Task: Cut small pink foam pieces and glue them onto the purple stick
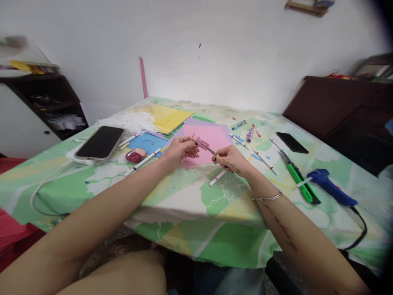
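Above patterned cloth point(181, 198), the right hand point(232, 159) grips a slanting tool point(208, 148) pointing forward-left.

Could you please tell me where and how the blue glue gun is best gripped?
I'd grip the glue gun by its long, narrow handle, coming from the near right. The handle angles toward that side, with the cord at its end, while the white stick at the gun's opposite end overlaps the green cutter in view.
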Demonstrator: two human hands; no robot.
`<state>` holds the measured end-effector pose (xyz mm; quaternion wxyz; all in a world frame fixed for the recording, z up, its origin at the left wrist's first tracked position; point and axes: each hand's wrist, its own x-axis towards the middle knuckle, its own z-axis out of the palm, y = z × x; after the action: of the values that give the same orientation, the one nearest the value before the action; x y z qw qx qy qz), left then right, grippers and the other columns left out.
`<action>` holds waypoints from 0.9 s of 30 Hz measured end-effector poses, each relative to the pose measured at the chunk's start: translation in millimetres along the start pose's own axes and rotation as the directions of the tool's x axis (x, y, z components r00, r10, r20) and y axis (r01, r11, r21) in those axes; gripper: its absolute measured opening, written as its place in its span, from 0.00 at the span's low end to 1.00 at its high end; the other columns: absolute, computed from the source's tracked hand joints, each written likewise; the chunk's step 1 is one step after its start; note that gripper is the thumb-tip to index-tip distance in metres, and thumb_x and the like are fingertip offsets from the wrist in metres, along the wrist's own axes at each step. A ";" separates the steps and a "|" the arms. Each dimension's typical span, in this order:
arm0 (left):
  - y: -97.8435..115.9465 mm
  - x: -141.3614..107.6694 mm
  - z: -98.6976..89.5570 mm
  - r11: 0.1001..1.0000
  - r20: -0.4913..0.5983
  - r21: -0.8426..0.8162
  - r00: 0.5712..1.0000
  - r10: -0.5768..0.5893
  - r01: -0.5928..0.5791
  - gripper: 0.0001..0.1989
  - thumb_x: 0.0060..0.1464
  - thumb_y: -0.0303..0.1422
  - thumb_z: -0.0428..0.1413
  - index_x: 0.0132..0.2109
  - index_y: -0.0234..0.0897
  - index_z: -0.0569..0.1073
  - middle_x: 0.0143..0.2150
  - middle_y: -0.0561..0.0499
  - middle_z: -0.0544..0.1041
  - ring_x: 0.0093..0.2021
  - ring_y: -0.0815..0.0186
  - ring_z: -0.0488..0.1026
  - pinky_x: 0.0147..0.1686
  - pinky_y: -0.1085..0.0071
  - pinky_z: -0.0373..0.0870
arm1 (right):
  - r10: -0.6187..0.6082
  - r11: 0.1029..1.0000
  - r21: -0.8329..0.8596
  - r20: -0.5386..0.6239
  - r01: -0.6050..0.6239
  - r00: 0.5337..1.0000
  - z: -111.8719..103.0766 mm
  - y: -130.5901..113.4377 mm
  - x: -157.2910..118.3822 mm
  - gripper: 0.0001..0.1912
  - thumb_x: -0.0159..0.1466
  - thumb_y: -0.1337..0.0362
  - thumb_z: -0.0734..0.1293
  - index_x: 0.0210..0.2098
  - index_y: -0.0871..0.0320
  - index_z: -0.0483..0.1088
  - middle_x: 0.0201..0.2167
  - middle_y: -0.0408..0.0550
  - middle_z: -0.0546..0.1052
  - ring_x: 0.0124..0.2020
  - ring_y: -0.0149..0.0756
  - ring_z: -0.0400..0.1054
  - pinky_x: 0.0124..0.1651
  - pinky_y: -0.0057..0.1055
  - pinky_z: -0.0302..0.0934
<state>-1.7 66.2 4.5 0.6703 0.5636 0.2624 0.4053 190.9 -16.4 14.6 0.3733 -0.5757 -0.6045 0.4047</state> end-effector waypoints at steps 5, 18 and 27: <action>0.1 -0.1 1.2 1.000 0.004 -0.013 1.000 -0.006 0.006 0.05 0.43 0.29 0.59 0.30 0.33 0.72 0.22 0.52 0.75 0.21 0.69 0.73 0.23 0.74 0.68 | -0.008 1.000 -0.023 0.002 0.008 1.000 0.2 -0.7 -0.4 0.17 0.52 0.53 0.70 0.20 0.61 0.66 0.06 0.34 0.56 0.09 0.21 0.46 0.10 0.22 0.39; 0.4 -0.5 2.2 1.000 0.015 -0.009 1.000 -0.012 0.012 0.05 0.43 0.29 0.59 0.30 0.33 0.72 0.22 0.52 0.75 0.21 0.70 0.72 0.23 0.74 0.67 | -0.019 1.000 -0.020 0.014 0.019 1.000 2.1 -3.1 -1.1 0.16 0.52 0.55 0.69 0.19 0.60 0.64 0.07 0.33 0.56 0.09 0.20 0.46 0.11 0.22 0.40; -0.8 -0.5 1.6 1.000 0.042 -0.021 0.999 0.009 -0.008 0.06 0.43 0.29 0.59 0.32 0.35 0.71 0.24 0.53 0.76 0.21 0.70 0.72 0.24 0.74 0.68 | -0.036 0.999 -0.029 0.009 0.036 0.999 1.4 -0.4 -0.4 0.18 0.52 0.54 0.70 0.18 0.60 0.64 0.07 0.34 0.57 0.09 0.21 0.46 0.11 0.22 0.40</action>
<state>-0.5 64.9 4.0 0.6798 0.5660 0.2417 0.3989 189.5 -16.9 14.5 0.3695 -0.5682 -0.6223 0.3915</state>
